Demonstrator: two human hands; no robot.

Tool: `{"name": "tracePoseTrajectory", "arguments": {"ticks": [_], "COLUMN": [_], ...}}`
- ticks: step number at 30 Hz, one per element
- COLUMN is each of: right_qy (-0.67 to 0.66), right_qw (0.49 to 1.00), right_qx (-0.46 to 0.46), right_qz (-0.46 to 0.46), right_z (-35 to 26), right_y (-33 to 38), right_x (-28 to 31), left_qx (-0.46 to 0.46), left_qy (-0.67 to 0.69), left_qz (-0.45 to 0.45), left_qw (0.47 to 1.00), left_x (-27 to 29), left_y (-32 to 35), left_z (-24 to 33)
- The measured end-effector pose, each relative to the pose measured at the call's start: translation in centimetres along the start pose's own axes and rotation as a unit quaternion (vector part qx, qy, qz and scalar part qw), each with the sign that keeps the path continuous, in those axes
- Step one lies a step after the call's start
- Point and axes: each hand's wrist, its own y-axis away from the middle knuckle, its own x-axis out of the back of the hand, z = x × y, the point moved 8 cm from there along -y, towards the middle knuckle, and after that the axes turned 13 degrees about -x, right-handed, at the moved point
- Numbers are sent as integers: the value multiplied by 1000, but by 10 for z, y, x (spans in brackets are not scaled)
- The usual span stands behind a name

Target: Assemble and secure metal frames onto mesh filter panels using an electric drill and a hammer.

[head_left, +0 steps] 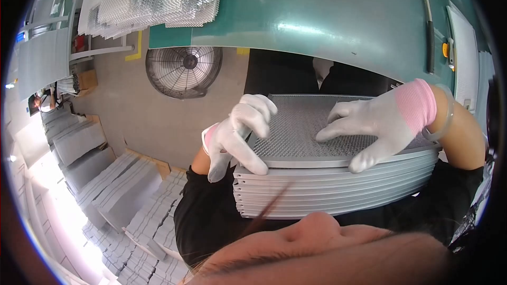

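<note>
Nearest the camera, the person's head (322,250) fills the lower edge; just beyond it we see a stack of metal-framed panels (338,190), its long axis running left to right; the right hand (377,124) lies over its right part, fingers spread wide across the top mesh (293,126), thumb by the near rim; the left hand (240,132) sits at the left end, loosely curled, digits apart, one fingertip at the near corner; whether it presses we cannot tell; beyond stands a green table (327,10).
</note>
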Motion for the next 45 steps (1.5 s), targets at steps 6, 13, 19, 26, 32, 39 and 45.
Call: {"name": "tracePoseTrajectory", "arguments": {"ticks": [6, 13, 19, 26, 32, 39, 45], "right_qy": [-76, -53, 0, -385, -413, -353, -348], "right_qw": [993, 994, 972, 711, 593, 552, 560], "right_qx": [86, 49, 29, 213, 275, 237, 261], "right_qz": [-4, 86, 235, 548, 634, 717, 705], "right_z": [13, 19, 59, 126, 128, 107, 124], "right_y": [-17, 5, 107, 142, 128, 129, 127], "right_x": [-2, 12, 41, -60, -65, -69, -74], "left_qx": [-26, -13, -8, 17, 44, 54, 113], "left_qy": [-71, -53, 12, -37, -20, 45, 110], "left_qz": [62, 34, -19, -19, 32, 61, 2], "left_qw": [995, 998, 1000, 999, 998, 996, 988], "left_x": [-2, 1, 11, 15, -1, 4, -1], "left_y": [22, 11, 10, 5, -3, -9, -7], "left_z": [4, 0, -7, -20, -24, -32, -39]}}
